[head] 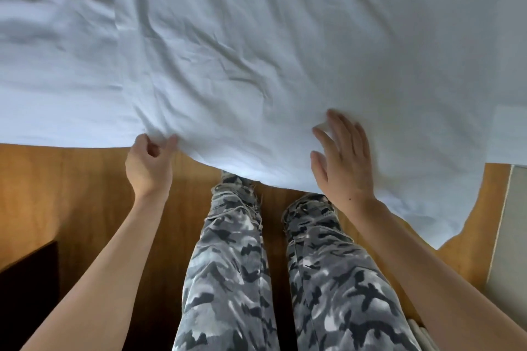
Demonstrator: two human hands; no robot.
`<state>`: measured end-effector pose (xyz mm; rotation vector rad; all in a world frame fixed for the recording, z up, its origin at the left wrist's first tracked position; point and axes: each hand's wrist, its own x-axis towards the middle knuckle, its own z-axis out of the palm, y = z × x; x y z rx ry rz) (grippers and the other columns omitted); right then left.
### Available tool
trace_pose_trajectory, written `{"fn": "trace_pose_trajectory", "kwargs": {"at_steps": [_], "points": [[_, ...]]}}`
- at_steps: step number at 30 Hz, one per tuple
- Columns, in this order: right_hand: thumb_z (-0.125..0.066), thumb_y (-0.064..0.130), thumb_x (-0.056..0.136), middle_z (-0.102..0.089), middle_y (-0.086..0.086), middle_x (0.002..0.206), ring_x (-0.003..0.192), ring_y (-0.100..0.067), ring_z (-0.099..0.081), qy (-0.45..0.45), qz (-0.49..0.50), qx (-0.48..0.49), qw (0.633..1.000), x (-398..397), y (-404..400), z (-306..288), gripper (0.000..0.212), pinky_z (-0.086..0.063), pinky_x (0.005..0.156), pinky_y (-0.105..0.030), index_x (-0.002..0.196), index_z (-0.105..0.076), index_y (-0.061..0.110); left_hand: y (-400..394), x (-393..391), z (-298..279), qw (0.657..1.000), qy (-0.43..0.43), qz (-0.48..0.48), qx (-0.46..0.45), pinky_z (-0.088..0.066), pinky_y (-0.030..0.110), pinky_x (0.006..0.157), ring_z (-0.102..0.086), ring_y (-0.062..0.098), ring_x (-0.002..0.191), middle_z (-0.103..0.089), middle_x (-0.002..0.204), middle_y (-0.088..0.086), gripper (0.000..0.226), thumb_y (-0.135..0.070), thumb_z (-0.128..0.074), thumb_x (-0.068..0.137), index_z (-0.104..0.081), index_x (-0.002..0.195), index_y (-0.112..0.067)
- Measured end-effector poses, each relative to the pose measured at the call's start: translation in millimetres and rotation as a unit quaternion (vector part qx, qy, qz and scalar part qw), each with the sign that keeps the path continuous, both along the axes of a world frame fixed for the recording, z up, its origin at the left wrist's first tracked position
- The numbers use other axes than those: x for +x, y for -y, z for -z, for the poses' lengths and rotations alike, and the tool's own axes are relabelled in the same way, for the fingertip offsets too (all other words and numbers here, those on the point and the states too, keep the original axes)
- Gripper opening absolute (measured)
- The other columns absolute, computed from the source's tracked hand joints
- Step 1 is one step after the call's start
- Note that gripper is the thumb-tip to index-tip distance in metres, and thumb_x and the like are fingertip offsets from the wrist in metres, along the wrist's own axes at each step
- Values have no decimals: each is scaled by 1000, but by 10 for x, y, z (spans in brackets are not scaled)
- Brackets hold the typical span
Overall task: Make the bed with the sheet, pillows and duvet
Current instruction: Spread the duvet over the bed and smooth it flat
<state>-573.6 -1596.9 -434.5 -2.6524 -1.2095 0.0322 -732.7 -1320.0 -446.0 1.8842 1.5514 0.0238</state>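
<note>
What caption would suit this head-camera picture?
Left hand pinches the white duvet edge while the right hand lies flat on it.

Bare forearms, no sleeves, no watch or rings seen. Left hand (148,162), right hand (342,159): short nails on fingers (333,122). Trousers (228,265): grey-white-black camouflage, frayed hems, well below fingertips.

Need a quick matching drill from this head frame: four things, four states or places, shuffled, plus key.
Things:
1. left hand
2. right hand
3. white sheet
4. wooden floor

States:
A. fingers spread flat on the cloth
B. wrinkled, edge hanging over the bed side
C. pinching the cloth's edge
D. under the person's feet

Pairs: 1-C, 2-A, 3-B, 4-D
</note>
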Motion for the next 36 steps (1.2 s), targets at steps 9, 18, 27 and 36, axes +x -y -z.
{"fn": "trace_pose_trajectory", "kwargs": {"at_steps": [9,18,27,36], "points": [[-49,27,97,-38,-25,146,137,-37,-30,3,11,22,1000,247,-301,-166,38,-24,115,-50,130,-41,10,-227,-485,-17,997,-22,-11,-67,-34,30,56,-44,22,65,-50,73,7,41,-34,-52,98,-52,73,-1],[-34,37,98,-15,-18,159,147,-33,-11,-63,250,-72,964,1662,-1486,-217,58,-7,119,-47,151,-24,14,152,-1073,115,980,-161,-102,-60,-50,46,88,-60,33,105,-64,116,16,21,-10,-51,98,-61,116,-6],[-35,44,99,-27,-11,156,146,-31,-20,-55,-206,-90,973,-369,-2394,272,58,-19,117,-50,148,-35,14,-607,60,-127,981,83,32,174,-45,26,73,-57,23,97,-59,109,10,26,0,-47,88,-59,111,-5],[-41,33,98,-46,-13,145,135,-27,-40,-81,-286,-1,955,-574,-2870,-77,43,-27,115,-45,135,-49,12,-1935,661,-384,905,108,295,287,-41,43,100,-48,39,118,-51,132,25,38,0,-54,82,-58,120,-1]]}}
